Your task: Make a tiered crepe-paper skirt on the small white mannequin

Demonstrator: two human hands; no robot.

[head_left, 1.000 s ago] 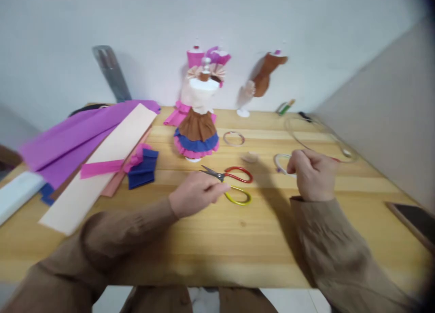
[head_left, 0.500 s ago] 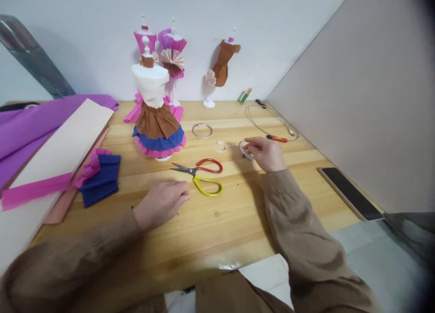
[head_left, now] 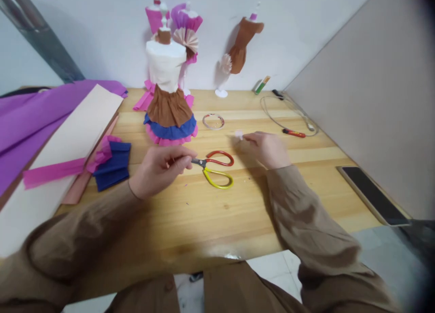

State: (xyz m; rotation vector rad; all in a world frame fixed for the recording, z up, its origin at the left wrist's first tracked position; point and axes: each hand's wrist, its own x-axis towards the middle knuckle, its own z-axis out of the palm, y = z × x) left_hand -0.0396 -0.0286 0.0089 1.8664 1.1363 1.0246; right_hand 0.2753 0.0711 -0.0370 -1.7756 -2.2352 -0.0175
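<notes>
My left hand (head_left: 159, 168) rests on the wooden table (head_left: 210, 213), its fingers pinched together right at the blade tips of a pair of scissors (head_left: 217, 168) with one red and one yellow handle. Whatever the pinch holds is too small to make out. My right hand (head_left: 268, 147) is blurred by motion beyond the scissors' handles. Its fingertips reach a small whitish piece (head_left: 239, 134), and its grip is unclear. A small dress form (head_left: 168, 91) with a white bodice and brown, blue and pink paper skirts stands just behind my left hand.
Purple crepe paper (head_left: 41, 113), a cream sheet (head_left: 68, 141), a pink strip (head_left: 50, 171) and a folded blue piece (head_left: 112, 168) lie at the left. Behind are more dressed forms (head_left: 239, 45), a clear tape ring (head_left: 213, 121), a cable (head_left: 288, 116) and a red-handled tool (head_left: 294, 133). A phone (head_left: 372, 195) lies right.
My left hand moved forward from the table's front up to the scissors' blade tips. My right hand slid left and away from me. The white tape roll it held is no longer in sight.
</notes>
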